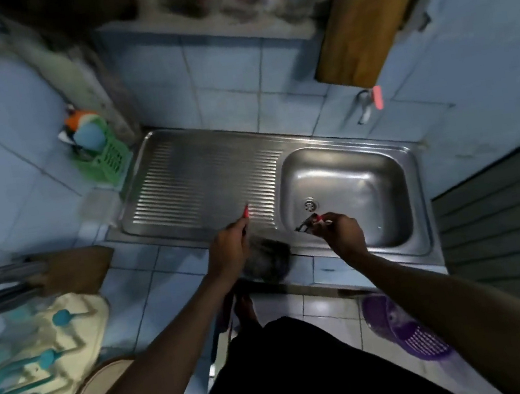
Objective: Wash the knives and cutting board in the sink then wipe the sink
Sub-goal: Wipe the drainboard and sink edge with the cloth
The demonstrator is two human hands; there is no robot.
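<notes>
You're standing square to the steel sink [417, 194], and both of your hands are busy. Your left hand [229, 251] is curled round a red-handled knife [245, 213], red tip poking up over the ribbed drainboard [197, 185] just left of the basin; the blade end is lost in blur below your fist, so I can't tell how it points. Your right hand [343, 230] pinches a second small knife [307, 223] with a red handle, holding it over the basin's near edge, close to the drain [311, 203]. That looks like you're bringing it in over the bowl so drips and rinse water fall inside.

The basin looks dry and the tap [365, 108] on the wall behind the sink isn't running, so washing has hardly begun, I'd say. The wooden cutting board [361, 25] leans against the wall above the tap, well clear of the basin. A green basket [109, 157] with sponges sits off the drainboard's far left corner, handy once you need soap.
</notes>
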